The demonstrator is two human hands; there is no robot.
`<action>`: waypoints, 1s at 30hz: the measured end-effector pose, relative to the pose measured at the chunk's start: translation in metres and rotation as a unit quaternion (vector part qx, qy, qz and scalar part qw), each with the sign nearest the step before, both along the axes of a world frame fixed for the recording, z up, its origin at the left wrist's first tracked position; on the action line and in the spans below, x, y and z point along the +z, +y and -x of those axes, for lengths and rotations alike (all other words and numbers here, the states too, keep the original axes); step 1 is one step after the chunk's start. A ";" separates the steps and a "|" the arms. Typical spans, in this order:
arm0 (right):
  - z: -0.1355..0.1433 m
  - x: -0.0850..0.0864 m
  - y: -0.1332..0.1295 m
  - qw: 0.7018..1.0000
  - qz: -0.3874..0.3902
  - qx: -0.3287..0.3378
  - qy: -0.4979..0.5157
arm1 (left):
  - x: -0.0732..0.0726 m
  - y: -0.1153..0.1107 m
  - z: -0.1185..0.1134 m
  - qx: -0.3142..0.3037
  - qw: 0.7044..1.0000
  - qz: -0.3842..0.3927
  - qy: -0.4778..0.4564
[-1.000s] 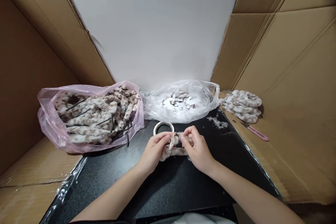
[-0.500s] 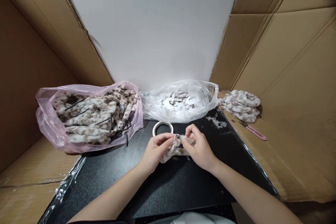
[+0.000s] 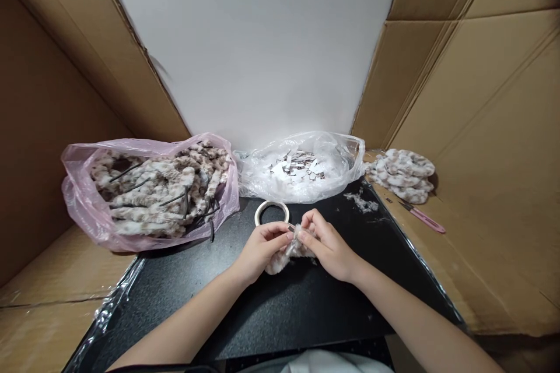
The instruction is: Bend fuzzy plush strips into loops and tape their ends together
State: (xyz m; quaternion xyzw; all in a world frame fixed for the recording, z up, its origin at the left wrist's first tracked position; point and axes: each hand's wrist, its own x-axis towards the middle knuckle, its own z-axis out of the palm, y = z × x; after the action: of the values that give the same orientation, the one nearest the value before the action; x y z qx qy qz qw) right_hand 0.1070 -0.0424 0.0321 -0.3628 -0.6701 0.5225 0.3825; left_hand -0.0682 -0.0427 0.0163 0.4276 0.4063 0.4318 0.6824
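I'm pinching the furry band over the middle of the desk, left hand and right hand gripping its far side. Likely handling light, soft; bunched part best for holding. Tape roll sitting toward far edge.

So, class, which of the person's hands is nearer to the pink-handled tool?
The right. The right hand holds the furry piece, left of the pink-handled tool; the left hand holds it too, farther left.
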 end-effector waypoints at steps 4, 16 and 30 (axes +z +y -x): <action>0.002 -0.003 0.003 0.998 0.024 -0.044 0.032 | 0.000 0.001 -0.001 0.019 0.999 0.035 -0.011; 0.006 -0.008 0.007 0.984 0.049 -0.155 0.072 | 0.002 0.001 -0.002 0.035 0.999 0.009 0.010; 0.007 -0.014 0.008 0.981 0.074 -0.138 0.112 | 0.003 0.002 0.002 0.037 0.988 -0.117 0.091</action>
State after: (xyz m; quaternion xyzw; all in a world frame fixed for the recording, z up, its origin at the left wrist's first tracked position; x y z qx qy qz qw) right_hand 0.0995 -0.0343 0.0180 -0.4185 -0.5259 0.5503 0.4954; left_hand -0.0700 -0.0409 0.0188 0.5266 0.4292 0.4605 0.5713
